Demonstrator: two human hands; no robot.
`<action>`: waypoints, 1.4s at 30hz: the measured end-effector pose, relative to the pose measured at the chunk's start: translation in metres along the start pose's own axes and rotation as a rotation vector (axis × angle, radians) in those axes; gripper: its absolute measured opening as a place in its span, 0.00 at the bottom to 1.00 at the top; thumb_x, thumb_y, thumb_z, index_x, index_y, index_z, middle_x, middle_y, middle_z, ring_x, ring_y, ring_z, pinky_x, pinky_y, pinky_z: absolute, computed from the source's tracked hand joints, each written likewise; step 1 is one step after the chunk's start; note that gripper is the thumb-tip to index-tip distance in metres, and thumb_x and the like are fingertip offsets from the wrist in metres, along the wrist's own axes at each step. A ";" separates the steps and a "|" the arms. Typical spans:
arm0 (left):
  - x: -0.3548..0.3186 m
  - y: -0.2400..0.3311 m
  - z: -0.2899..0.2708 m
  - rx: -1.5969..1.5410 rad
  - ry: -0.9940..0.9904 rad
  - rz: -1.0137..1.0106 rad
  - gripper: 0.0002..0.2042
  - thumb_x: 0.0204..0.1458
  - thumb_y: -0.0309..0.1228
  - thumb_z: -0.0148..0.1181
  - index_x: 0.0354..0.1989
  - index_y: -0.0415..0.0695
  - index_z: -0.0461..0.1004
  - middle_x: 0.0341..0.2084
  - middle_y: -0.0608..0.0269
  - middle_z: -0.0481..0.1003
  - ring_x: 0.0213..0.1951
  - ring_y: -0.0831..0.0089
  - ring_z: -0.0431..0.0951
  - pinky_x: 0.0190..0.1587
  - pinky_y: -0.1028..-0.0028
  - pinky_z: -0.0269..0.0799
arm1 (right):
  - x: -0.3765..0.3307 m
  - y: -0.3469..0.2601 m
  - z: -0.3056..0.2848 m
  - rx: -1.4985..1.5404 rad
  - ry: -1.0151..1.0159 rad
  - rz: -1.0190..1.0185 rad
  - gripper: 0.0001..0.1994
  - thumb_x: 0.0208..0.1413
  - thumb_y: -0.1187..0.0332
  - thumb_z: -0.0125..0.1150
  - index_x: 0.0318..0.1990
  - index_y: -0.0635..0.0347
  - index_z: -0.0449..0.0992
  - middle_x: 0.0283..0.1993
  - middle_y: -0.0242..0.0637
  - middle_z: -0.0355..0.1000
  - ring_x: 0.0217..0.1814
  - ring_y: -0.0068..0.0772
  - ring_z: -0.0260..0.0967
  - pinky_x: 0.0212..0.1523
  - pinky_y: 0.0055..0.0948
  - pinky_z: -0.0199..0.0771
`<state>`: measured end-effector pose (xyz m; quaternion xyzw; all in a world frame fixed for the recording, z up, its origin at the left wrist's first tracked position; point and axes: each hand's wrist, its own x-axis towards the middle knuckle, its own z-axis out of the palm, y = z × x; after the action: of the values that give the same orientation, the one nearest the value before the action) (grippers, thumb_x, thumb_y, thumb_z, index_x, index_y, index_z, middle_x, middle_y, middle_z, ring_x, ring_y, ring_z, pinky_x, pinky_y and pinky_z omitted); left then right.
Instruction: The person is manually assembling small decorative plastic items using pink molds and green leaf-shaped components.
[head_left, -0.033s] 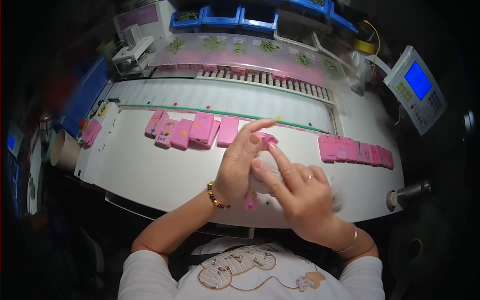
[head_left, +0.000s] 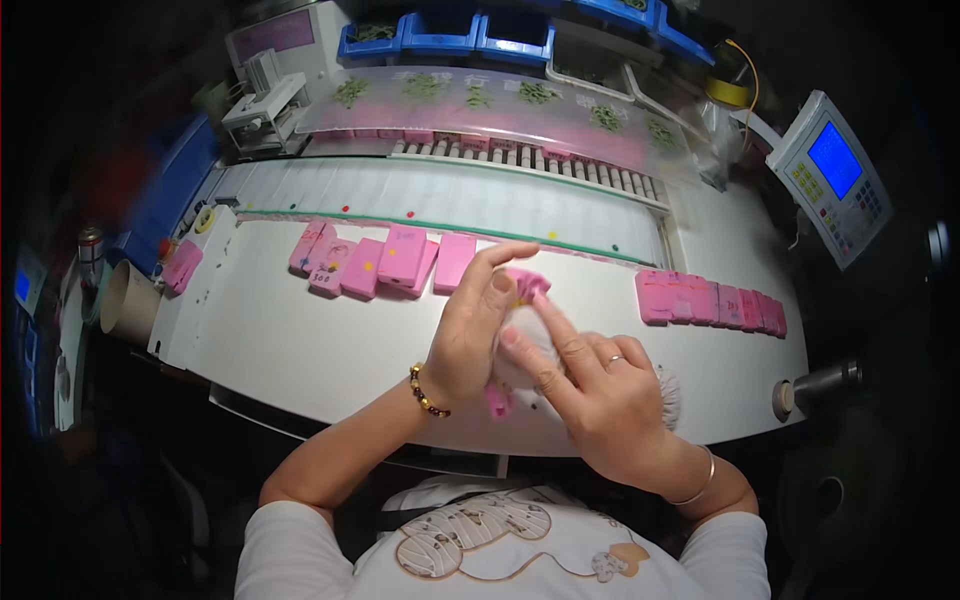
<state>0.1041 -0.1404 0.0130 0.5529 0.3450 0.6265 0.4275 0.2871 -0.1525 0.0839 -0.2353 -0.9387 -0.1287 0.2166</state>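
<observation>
Above the white worktop [head_left: 300,360], both of my hands are on a small white rounded bundle [head_left: 527,335] with a crumpled pink piece [head_left: 528,284] at its far end. My left hand [head_left: 465,325] curls round its left side, thumb and fingers near the pink piece. From the right, my right hand [head_left: 610,390] presses its forefinger against the pink piece and its thumb on the white part. A second pink bit [head_left: 498,400] shows below the bundle, partly hidden. Beside my right hand lies a pale ridged round thing [head_left: 670,398], partly covered. What exactly the bundle is, I cannot tell.
Pink blocks [head_left: 362,268] stand left of my hands, and a row of pink blocks [head_left: 705,300] sits right. Beyond runs a white belt [head_left: 450,200] with coloured dots. A keypad display [head_left: 833,175] rises at the right, a metal cylinder [head_left: 830,382] lies below, blue bins [head_left: 440,35] line the back.
The belt's coloured dots have moved slightly to the left. My hands and the bundle have shifted a little left. The pale ridged thing beside my right hand shows more sharply.
</observation>
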 end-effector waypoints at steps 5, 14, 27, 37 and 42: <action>0.000 0.013 -0.005 -0.245 0.271 -0.118 0.22 0.65 0.51 0.43 0.47 0.40 0.64 0.37 0.53 0.73 0.32 0.64 0.82 0.20 0.71 0.76 | -0.017 0.029 -0.005 0.084 -0.216 0.140 0.32 0.45 0.75 0.58 0.63 0.49 0.69 0.62 0.44 0.68 0.36 0.34 0.73 0.44 0.33 0.66; 0.004 0.024 0.000 -0.700 0.160 -0.461 0.21 0.64 0.49 0.47 0.45 0.39 0.65 0.39 0.52 0.74 0.31 0.60 0.82 0.36 0.61 0.82 | -0.030 0.058 0.011 0.117 -0.160 0.322 0.33 0.45 0.76 0.67 0.62 0.59 0.67 0.61 0.47 0.69 0.50 0.44 0.72 0.51 0.42 0.66; -0.015 0.014 0.000 -0.051 0.104 -0.108 0.18 0.55 0.32 0.65 0.51 0.42 0.67 0.44 0.62 0.73 0.46 0.75 0.74 0.49 0.73 0.73 | 0.002 0.031 0.051 1.267 0.292 0.540 0.13 0.48 0.77 0.71 0.40 0.60 0.74 0.40 0.30 0.72 0.42 0.20 0.72 0.34 0.19 0.70; 0.014 0.018 -0.017 0.740 0.156 0.282 0.18 0.40 0.26 0.66 0.40 0.41 0.67 0.41 0.53 0.67 0.46 0.55 0.71 0.45 0.62 0.71 | 0.052 0.032 0.063 1.332 0.243 0.604 0.16 0.53 0.73 0.68 0.47 0.61 0.70 0.43 0.34 0.72 0.44 0.21 0.70 0.37 0.20 0.73; 0.068 -0.003 -0.133 1.066 0.307 0.032 0.18 0.39 0.30 0.69 0.38 0.39 0.72 0.38 0.55 0.74 0.38 0.64 0.76 0.45 0.68 0.73 | 0.067 0.038 0.092 1.030 -0.119 0.562 0.37 0.45 0.58 0.75 0.60 0.65 0.64 0.58 0.47 0.66 0.61 0.40 0.62 0.54 0.38 0.69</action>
<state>-0.0288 -0.0711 0.0171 0.6002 0.6642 0.4451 0.0239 0.2206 -0.0623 0.0404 -0.3462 -0.7924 0.4196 0.2760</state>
